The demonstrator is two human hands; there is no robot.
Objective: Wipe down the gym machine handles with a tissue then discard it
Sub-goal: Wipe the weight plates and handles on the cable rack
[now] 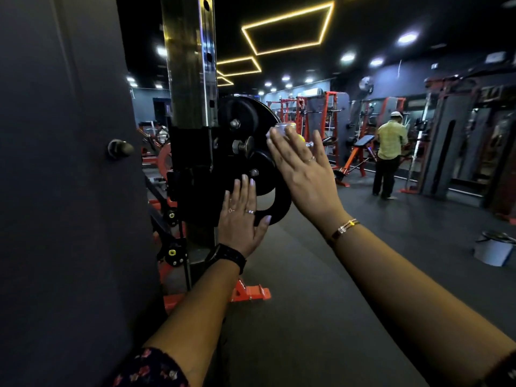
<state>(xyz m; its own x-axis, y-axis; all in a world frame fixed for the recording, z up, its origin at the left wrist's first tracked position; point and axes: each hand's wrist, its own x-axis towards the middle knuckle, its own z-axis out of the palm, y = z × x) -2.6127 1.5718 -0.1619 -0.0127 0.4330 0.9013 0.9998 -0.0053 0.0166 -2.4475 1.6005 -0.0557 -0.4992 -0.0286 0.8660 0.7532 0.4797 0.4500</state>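
Head view: left hand (240,219) flat, fingers straight and slightly spread, against the lower black weight plate (283,201) of the gym machine (190,79) at left; right hand (303,170) raised just beside the upper plate (248,113), fingers straight, palm open; small clear-and-yellow object (287,129) behind its fingertips, unclear what; person (389,155) stands well apart, right.

A gym: weight plates (245,118), orange racks (329,118), an incline bench (363,141).

Black watch (226,256), gold bracelet (345,227), floral sleeve (153,369)
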